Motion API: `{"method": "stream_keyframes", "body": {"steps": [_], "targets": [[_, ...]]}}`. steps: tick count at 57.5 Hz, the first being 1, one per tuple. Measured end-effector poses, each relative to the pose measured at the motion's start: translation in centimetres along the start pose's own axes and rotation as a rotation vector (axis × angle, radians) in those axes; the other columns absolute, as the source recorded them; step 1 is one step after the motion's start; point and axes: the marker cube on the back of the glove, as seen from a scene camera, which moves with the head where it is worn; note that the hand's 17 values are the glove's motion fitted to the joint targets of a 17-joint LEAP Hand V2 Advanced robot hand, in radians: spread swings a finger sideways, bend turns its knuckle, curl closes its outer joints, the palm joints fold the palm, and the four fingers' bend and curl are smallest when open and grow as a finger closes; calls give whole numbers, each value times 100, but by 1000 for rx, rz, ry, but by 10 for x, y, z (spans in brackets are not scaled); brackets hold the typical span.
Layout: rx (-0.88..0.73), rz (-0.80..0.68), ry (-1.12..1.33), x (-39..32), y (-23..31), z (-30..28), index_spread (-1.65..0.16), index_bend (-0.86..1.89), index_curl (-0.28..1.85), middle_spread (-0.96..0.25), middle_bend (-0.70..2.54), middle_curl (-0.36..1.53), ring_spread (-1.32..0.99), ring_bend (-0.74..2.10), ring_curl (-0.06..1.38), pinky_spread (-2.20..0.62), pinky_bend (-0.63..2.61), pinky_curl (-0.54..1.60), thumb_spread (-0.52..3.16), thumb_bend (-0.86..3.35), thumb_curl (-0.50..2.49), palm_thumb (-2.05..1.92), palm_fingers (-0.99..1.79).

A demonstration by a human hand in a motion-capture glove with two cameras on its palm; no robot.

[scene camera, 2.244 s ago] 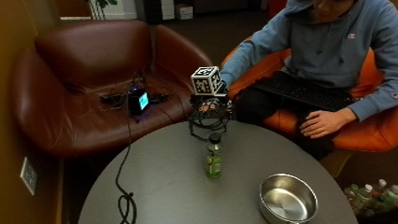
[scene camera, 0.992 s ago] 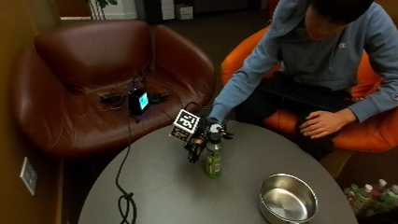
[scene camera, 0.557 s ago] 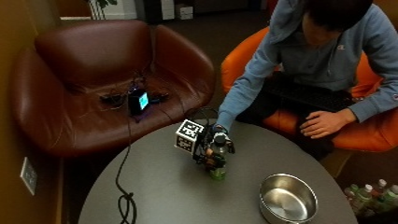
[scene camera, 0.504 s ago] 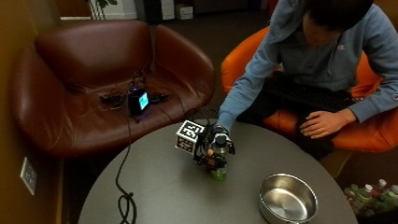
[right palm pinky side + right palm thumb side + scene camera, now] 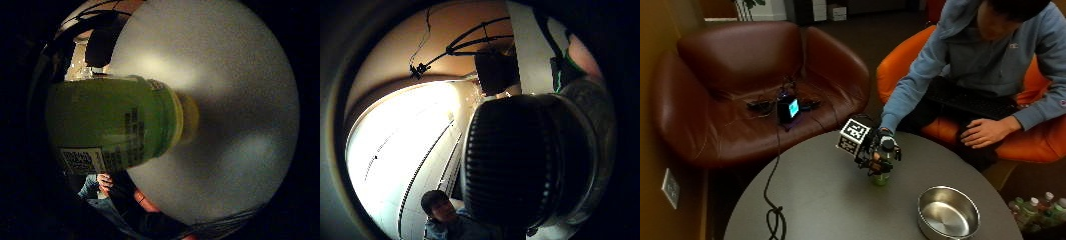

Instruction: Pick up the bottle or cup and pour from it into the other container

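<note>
A green bottle (image 5: 880,176) with a dark cap (image 5: 887,144) stands upright near the middle of the round grey table (image 5: 820,200). My gloved right hand (image 5: 877,156) is wrapped round its upper part, fingers curled about it. In the little finger side palm view the green label (image 5: 110,125) fills much of the picture, with the table (image 5: 230,100) beyond the bottle's base. The ribbed cap (image 5: 520,160) looms large in the thumb side palm view. A steel bowl (image 5: 948,213), apparently empty, sits on the table to the right of the bottle, near the table's edge.
A black cable (image 5: 775,215) trails over the table's left side to a small lit device (image 5: 788,107) on the brown leather armchair (image 5: 746,75). The person sits in an orange chair (image 5: 1026,145), bare hand (image 5: 985,132) on the lap. Several bottles (image 5: 1039,207) stand on the floor.
The hand came down from above the table's far edge to the bottle and closed its fingers round it. The bottle and the bowl have stayed where they were.
</note>
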Motion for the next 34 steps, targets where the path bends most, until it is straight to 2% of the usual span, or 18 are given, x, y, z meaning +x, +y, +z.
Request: {"method": "stream_keyframes", "body": {"steps": [12,23,29,34], "targets": [[53,-13,278,-58,-1,5,-28,15,40,-13,40,49,-25,40,44,-31,22,36,7,-3,70,111,114],[9,90,660,-103,-12,19,-28,15,40,-14,40,50,-25,39,46,-32,22,36,6,-3,72,110,115],[-57,136,862,-127,-23,40,-28,15,41,-14,40,50,-25,39,46,-32,22,36,5,-3,72,110,115],[-47,166,1009,-146,-37,59,-28,15,41,-14,39,51,-24,39,46,-32,22,37,5,-3,73,110,114]]}}
